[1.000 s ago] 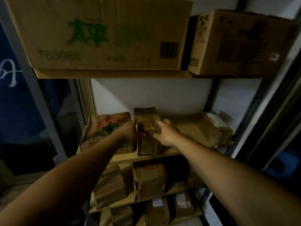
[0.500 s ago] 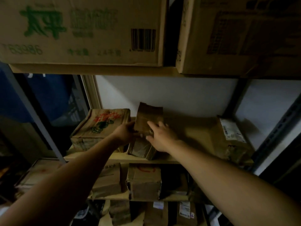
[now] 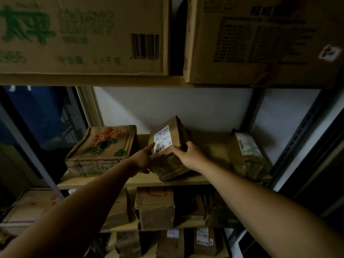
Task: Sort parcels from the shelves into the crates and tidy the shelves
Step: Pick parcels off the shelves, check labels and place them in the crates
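A small brown parcel point(image 3: 172, 138) with a white label stands tilted on the middle shelf point(image 3: 134, 182), its label side turned toward me. My left hand point(image 3: 144, 159) grips its lower left side. My right hand point(image 3: 188, 155) holds its right edge, thumb on the front face. To the left lies a flat brown parcel point(image 3: 104, 148) with red and green print. At the shelf's right end sits another taped parcel point(image 3: 249, 155) with a white label.
Two large cartons point(image 3: 83, 36) point(image 3: 260, 40) fill the shelf above. Several more brown parcels point(image 3: 154, 207) stand on the lower shelves. A metal upright point(image 3: 301, 131) bounds the shelf on the right, and a white wall backs it.
The small parcel has been turned between both hands, so its white label now faces me. My head has moved closer to the shelf.
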`<act>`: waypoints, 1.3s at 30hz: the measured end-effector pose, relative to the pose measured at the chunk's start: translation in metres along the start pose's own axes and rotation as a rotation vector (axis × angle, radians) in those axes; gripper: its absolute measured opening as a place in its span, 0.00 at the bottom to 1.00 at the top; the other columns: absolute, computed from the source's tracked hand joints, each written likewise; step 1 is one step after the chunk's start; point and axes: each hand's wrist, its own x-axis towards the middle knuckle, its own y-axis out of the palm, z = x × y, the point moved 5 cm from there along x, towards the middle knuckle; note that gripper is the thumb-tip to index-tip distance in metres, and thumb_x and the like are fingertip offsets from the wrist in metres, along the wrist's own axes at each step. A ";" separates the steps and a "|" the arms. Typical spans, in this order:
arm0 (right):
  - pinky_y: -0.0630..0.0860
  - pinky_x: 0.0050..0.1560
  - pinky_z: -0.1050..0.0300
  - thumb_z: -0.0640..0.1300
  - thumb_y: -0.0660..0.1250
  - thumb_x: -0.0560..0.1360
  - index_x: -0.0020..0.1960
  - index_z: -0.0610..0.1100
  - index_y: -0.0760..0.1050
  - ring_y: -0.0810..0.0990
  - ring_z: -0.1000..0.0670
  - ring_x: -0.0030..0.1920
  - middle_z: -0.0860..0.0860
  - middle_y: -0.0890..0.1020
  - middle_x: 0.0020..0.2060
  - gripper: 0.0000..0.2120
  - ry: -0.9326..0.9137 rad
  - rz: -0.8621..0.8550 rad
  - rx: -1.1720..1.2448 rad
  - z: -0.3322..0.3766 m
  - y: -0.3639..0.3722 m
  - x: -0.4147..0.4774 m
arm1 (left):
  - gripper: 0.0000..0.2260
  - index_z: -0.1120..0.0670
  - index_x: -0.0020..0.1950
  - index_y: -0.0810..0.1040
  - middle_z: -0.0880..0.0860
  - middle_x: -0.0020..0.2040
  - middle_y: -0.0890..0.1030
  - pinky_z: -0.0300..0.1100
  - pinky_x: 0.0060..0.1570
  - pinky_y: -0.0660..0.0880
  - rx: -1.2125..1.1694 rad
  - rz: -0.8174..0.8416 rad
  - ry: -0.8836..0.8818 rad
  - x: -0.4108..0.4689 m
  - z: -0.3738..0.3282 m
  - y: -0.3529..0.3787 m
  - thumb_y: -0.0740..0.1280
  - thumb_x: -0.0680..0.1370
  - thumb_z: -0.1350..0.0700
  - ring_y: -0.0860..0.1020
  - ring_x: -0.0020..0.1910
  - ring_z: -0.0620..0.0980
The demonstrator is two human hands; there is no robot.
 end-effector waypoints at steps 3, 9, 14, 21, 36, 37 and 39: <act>0.73 0.54 0.54 0.58 0.59 0.79 0.75 0.45 0.59 0.73 0.43 0.64 0.45 0.71 0.68 0.29 0.039 -0.034 0.103 -0.003 -0.001 -0.001 | 0.14 0.55 0.62 0.71 0.56 0.54 0.76 0.51 0.50 0.80 -0.085 -0.092 -0.014 0.002 0.001 0.000 0.64 0.78 0.52 0.79 0.49 0.54; 0.72 0.55 0.52 0.48 0.56 0.81 0.73 0.47 0.61 0.73 0.44 0.63 0.46 0.71 0.67 0.21 0.060 -0.025 0.166 -0.010 -0.005 -0.005 | 0.17 0.58 0.60 0.72 0.58 0.57 0.76 0.51 0.54 0.75 -0.243 -0.003 -0.206 -0.002 0.022 0.018 0.65 0.78 0.49 0.75 0.57 0.58; 0.65 0.68 0.49 0.47 0.56 0.81 0.77 0.47 0.53 0.66 0.43 0.71 0.46 0.65 0.73 0.26 0.100 -0.021 0.255 -0.027 -0.007 -0.008 | 0.21 0.53 0.67 0.68 0.58 0.62 0.74 0.54 0.56 0.74 -0.343 -0.072 -0.135 0.002 0.032 0.028 0.68 0.76 0.51 0.74 0.58 0.58; 0.73 0.58 0.46 0.51 0.56 0.81 0.74 0.52 0.55 0.73 0.44 0.63 0.47 0.71 0.67 0.24 0.233 0.067 0.446 -0.050 0.026 -0.021 | 0.30 0.46 0.76 0.56 0.54 0.63 0.73 0.44 0.39 0.74 -0.398 -0.112 -0.013 -0.004 0.034 0.030 0.65 0.78 0.49 0.75 0.45 0.46; 0.65 0.56 0.59 0.43 0.62 0.79 0.74 0.48 0.58 0.67 0.57 0.55 0.57 0.71 0.56 0.26 -0.074 -0.038 0.467 -0.030 0.013 -0.085 | 0.27 0.42 0.73 0.60 0.55 0.62 0.75 0.50 0.47 0.79 -0.635 -0.179 0.183 -0.063 0.046 0.037 0.65 0.78 0.58 0.79 0.52 0.51; 0.65 0.56 0.60 0.43 0.62 0.79 0.74 0.48 0.58 0.67 0.58 0.55 0.58 0.71 0.55 0.26 -0.091 -0.050 0.470 -0.029 0.012 -0.091 | 0.27 0.42 0.73 0.60 0.54 0.62 0.75 0.50 0.50 0.79 -0.621 -0.184 0.206 -0.069 0.046 0.035 0.65 0.78 0.58 0.79 0.53 0.51; 0.66 0.55 0.61 0.43 0.63 0.79 0.74 0.49 0.58 0.68 0.60 0.53 0.61 0.72 0.53 0.27 -0.126 -0.072 0.488 -0.027 0.010 -0.101 | 0.27 0.40 0.72 0.62 0.52 0.63 0.75 0.51 0.52 0.78 -0.609 -0.183 0.245 -0.080 0.046 0.031 0.66 0.77 0.57 0.78 0.58 0.52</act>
